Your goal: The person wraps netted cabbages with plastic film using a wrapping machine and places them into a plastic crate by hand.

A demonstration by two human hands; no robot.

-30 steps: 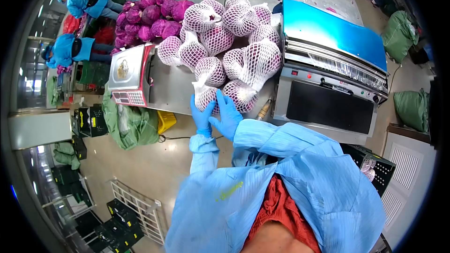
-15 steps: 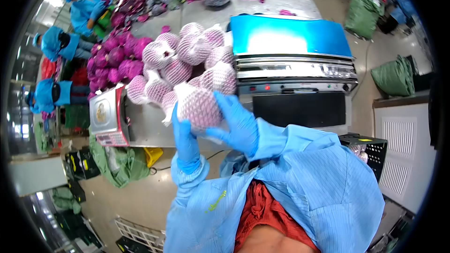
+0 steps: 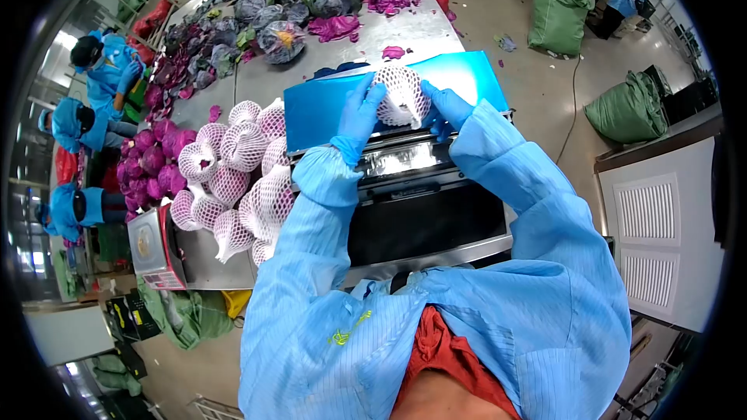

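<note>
A red cabbage in a white foam net [image 3: 400,95] is between my gloved hands, over the blue top [image 3: 319,113] of a wrapping machine. My left hand [image 3: 358,113] is closed against its left side, and my right hand [image 3: 449,109] grips it from the right. The net's gathered end points toward me. Below my hands lie the machine's metal front and its black plate [image 3: 424,222]. More net-wrapped cabbages [image 3: 243,146] are piled on the table, left of the machine. The undersides of my fingers are partly hidden.
Bare purple cabbages [image 3: 156,159] are heaped beyond a scale [image 3: 148,245] on the left. Trimmed leaves and untrimmed cabbages [image 3: 282,40] cover the table's far part. Several co-workers in blue stand at left. Green sacks [image 3: 562,12] and a white cabinet [image 3: 650,222] are at right.
Both hands have moved right and away from me with the net-wrapped cabbage, from the pile to above the wrapping machine. The camera view has shifted too.
</note>
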